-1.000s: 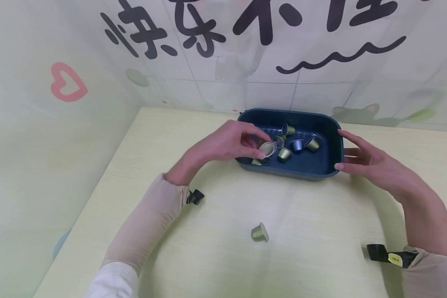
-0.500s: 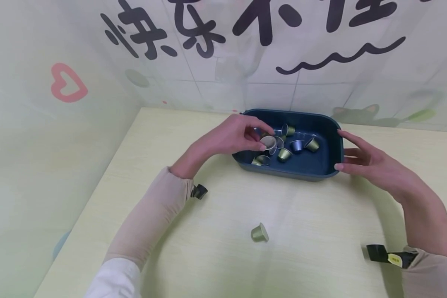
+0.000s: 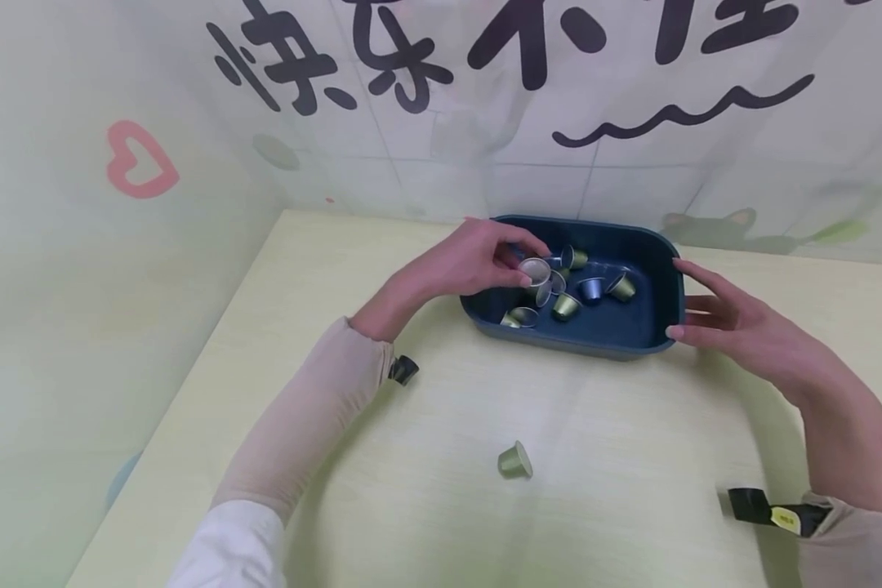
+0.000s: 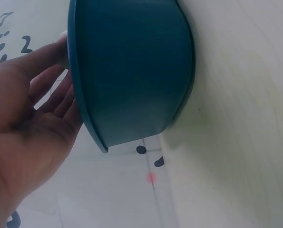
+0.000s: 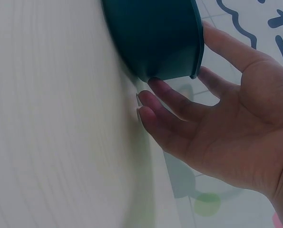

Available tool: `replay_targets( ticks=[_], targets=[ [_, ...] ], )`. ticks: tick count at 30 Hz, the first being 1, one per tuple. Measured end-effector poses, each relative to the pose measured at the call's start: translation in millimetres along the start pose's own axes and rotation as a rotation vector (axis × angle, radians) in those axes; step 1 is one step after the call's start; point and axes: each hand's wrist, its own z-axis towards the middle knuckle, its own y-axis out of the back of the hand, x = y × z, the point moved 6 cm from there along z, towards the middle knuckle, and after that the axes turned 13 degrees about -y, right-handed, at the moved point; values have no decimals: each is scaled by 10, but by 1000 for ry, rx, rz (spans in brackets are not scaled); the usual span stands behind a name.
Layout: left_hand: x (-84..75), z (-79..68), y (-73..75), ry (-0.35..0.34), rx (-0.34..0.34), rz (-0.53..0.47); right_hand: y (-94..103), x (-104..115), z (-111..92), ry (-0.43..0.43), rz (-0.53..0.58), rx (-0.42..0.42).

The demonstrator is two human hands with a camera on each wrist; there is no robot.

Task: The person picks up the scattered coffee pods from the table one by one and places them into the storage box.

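Note:
My left hand (image 3: pixel 478 260) reaches over the left end of a dark blue bin (image 3: pixel 573 346) and pinches a coffee capsule (image 3: pixel 535 270), its pale round lid facing up. In the left wrist view, the bin wall (image 4: pixel 131 71) hides most of that capsule. My right hand (image 3: pixel 738 322) holds the bin's right end, thumb and index finger at the rim and the other fingers by the outer wall. Inside the bin lie several more capsules, among them a blue one (image 3: pixel 591 289) and green ones such as this capsule (image 3: pixel 566 306).
One green capsule (image 3: pixel 515 461) lies on its side on the pale table (image 3: pixel 426 457) in front of the bin. Behind the bin rises a wall (image 3: pixel 485 180) with dark lettering; another wall (image 3: pixel 81 327) borders the table's left side.
My left hand, with the pinched capsule, has shifted slightly away from me and right, over the bin. The right hand keeps its place at the bin's end. The view shifts slightly.

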Motion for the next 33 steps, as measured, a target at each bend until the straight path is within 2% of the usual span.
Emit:
replay_targets(
  ticks=[4,20,33],
  targets=[
    [37,38,-10,25,15,7,9,-12,-8,-4,-2,-10],
    [121,155,-30,35,24,41,-2,-4,-4,-5,-31,-17],
    [186,231,-49,68,16,-11,-3,-3,-2,4,-29,-14]
  ],
)
